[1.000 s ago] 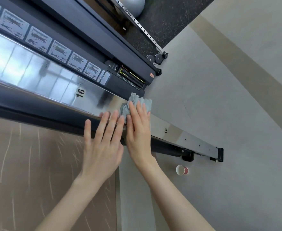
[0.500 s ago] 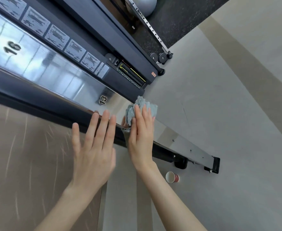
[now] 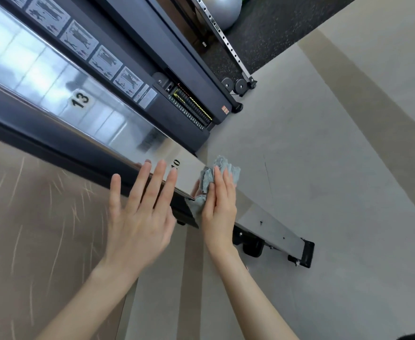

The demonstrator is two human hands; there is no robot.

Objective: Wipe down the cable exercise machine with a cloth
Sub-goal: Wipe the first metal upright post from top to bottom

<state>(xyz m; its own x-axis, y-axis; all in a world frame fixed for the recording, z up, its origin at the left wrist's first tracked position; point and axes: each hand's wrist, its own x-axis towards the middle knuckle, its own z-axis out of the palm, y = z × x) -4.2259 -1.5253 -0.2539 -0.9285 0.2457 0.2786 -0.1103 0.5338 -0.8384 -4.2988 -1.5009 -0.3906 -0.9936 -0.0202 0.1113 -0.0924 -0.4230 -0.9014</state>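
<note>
A shiny steel upright of the cable machine (image 3: 54, 77) runs from upper left down to its black foot at lower right, marked with the numbers 13 and 10. My right hand (image 3: 220, 204) presses a crumpled grey-blue cloth (image 3: 222, 169) flat against this rail with straight fingers, just below the 10. My left hand (image 3: 140, 217) is spread beside it, its fingertips at the rail's near edge by the 10; it holds nothing.
The dark weight stack (image 3: 191, 109) with its exercise picture labels (image 3: 78, 40) lies behind the rail. A second drilled upright (image 3: 223, 40), two black pulleys (image 3: 234, 84) and a grey exercise ball (image 3: 226, 8) are further back. Grey floor (image 3: 324, 155) fills the right.
My right hand has slid the cloth down the rail, from near the 16 past the 13 to below the 10. My left hand has followed down along the rail's edge.
</note>
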